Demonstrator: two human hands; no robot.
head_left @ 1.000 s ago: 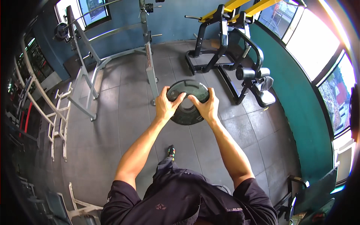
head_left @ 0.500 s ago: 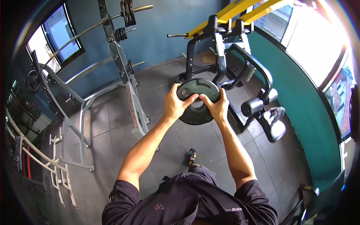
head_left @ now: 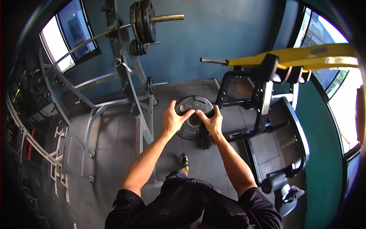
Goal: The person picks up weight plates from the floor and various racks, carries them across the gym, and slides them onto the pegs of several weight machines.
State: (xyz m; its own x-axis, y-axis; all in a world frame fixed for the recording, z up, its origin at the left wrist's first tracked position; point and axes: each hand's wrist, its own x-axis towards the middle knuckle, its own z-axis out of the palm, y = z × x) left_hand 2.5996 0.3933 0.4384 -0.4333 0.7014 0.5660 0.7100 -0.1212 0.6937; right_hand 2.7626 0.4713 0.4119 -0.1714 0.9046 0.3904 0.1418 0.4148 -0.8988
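Observation:
A round black weight plate (head_left: 190,131) with a central hole is held out in front of me at about chest height. My left hand (head_left: 173,119) grips its left rim, thumb laid across the face. On the opposite rim my right hand (head_left: 212,121) is closed the same way, and the two thumbs nearly meet above the hole. Fingers behind the plate are hidden. Ahead and to the left, a barbell (head_left: 89,40) rests on a grey rack, with several plates (head_left: 143,22) on its near sleeve and the sleeve end sticking out bare.
The grey rack (head_left: 127,65) stands left, with smaller plates (head_left: 150,85) on its pegs. To the right is a machine with yellow arms (head_left: 316,55), a black frame and padded rollers (head_left: 273,182). White metal racks (head_left: 36,147) stand at far left. Dark tiles (head_left: 114,149) cover the floor.
I have stepped forward toward the rack and the yellow-armed machine, which now look larger and closer. The weight plate stays in both hands and has moved along with me.

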